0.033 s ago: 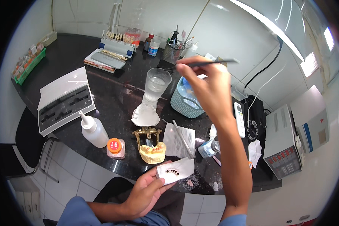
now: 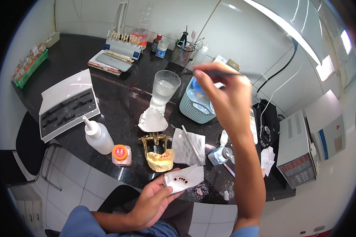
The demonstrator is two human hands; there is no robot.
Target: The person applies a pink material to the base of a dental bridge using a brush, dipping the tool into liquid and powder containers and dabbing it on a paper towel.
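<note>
My left hand [image 2: 156, 199] pinches a folded white tissue [image 2: 194, 177] at the near edge of the counter. On that tissue lies a curved row of small dark-hollowed dental crowns [image 2: 180, 180]. Raised over the blue basket, my right hand [image 2: 227, 89] grips a slim dark-handled brush [image 2: 219, 73], smeared by motion. Its tip points left, just beside the rim of a glass of water [image 2: 163, 89]. A yellowish dental cast [image 2: 160, 160] on a brass articulator [image 2: 155, 139] stands beyond my left hand, with a white plaster cast [image 2: 153, 119] behind it.
A tissue with a metal-handled tool [image 2: 192, 145] lies right of the articulator, beside a small bottle [image 2: 220, 155]. At left stand a squeeze bottle [image 2: 99, 138] and an orange-lidded jar [image 2: 121, 154]. The blue basket [image 2: 195, 106] sits under my right hand; a furnace-like machine [image 2: 298, 148] is far right.
My right hand has moved right and slightly down, drawing the brush tip away from the glass rim. My left hand and the tissue have hardly moved.
</note>
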